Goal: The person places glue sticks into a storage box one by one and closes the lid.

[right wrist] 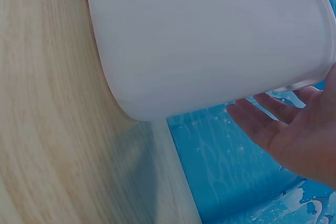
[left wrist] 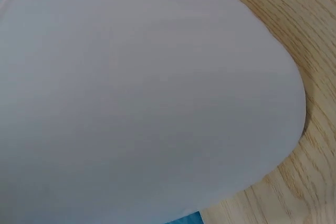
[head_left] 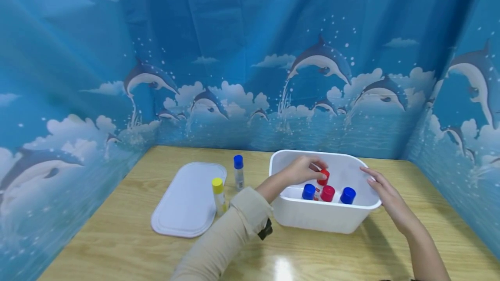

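My left hand (head_left: pixel 306 169) reaches into a white plastic bin (head_left: pixel 312 217), pinching the red cap of an upright glue stick (head_left: pixel 323 178). Beside it in the bin stand another red-capped glue stick (head_left: pixel 327 193) and two blue-capped ones, one to the left (head_left: pixel 308 191) and one to the right (head_left: pixel 347 195); the bin's front wall hides their lower parts. My right hand (head_left: pixel 384 190) rests at the bin's right end, fingers fairly straight along the rim. In the right wrist view, the fingertips (right wrist: pixel 239 109) lie against the outer wall. The left wrist view holds mostly bin wall (left wrist: pixel 152 93).
Left of the bin, a yellow-capped glue stick (head_left: pixel 218 196) and a blue-capped glue stick (head_left: pixel 239 172) stand on the wooden table (head_left: pixel 117 246). A flat white lid (head_left: pixel 187 200) lies farther left. A blue dolphin-print curtain (head_left: pixel 234 55) encloses the back and sides.
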Tool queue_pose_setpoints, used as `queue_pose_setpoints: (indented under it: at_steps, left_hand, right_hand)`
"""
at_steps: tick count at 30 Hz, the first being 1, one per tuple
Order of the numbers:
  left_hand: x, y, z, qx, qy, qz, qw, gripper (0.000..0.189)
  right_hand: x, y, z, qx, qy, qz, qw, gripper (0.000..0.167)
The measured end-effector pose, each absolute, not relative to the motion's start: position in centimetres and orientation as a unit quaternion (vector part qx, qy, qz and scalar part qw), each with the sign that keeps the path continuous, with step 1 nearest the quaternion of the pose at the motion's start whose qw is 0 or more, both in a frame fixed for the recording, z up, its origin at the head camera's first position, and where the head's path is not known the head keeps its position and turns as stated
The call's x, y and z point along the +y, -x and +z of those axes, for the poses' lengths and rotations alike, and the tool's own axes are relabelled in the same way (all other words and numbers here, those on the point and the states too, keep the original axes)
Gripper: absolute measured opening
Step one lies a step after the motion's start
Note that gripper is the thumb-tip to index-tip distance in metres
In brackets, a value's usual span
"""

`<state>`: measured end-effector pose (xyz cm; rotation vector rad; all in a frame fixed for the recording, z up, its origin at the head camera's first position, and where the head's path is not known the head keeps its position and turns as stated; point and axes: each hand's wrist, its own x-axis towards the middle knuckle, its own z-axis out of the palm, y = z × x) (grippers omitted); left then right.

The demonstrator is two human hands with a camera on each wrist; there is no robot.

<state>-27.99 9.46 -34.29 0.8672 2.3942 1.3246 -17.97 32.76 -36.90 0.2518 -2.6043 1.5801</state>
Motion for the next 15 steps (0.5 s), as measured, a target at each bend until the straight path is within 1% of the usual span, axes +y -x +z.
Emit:
queue_pose_setpoints:
  at_steps: [4,10,15]
  left_hand:
    - [9.1,28.0,-34.2,0.8,-0.311,0.499,0.116,0.025]
    - [7.3,26.9,-32.4,0.761,-0.322,0.561,0.052,0.027]
    - [4.4,25.4,-30.5,0.743,-0.337,0.578,-0.002,0.029]
  right_hand:
    - [32.8,18.0,-36.9,-0.851,-0.083,0.518,0.043,0.052]
    - [32.9,18.2,-37.0,-0.85,-0.085,0.518,0.045,0.051]
    - [33.0,18.1,-36.9,-0.851,-0.086,0.516,0.049,0.05]
